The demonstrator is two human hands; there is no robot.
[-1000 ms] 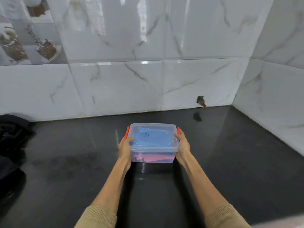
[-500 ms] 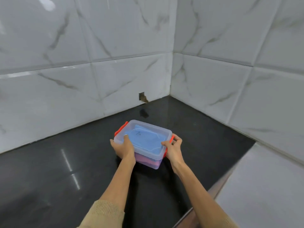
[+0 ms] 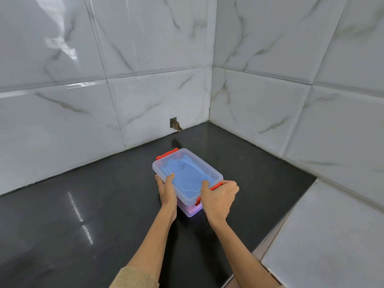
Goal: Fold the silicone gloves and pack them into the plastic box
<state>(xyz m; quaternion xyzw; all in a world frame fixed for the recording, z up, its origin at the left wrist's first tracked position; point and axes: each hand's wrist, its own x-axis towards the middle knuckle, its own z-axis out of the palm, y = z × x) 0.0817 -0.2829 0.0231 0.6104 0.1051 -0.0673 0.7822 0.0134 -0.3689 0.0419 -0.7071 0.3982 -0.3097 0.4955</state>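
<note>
A clear plastic box (image 3: 187, 175) with a lid and orange clips sits on the black counter, turned at an angle toward the corner. Blue silicone shows through its lid, and pink silicone gloves (image 3: 192, 209) show through the lower front wall. My left hand (image 3: 167, 190) grips the box's near left side, thumb on the lid. My right hand (image 3: 219, 196) holds the near right end, over an orange clip.
The glossy black counter (image 3: 83, 215) runs into a corner of white marble-look tiled walls (image 3: 145, 59). A small broken hole in the tile (image 3: 175, 124) lies behind the box. At the right, a white tiled ledge (image 3: 324, 235) borders the counter's edge.
The view has swung right toward the corner. Both hands have turned the box and carried it that way; the right hand now covers the near orange clip.
</note>
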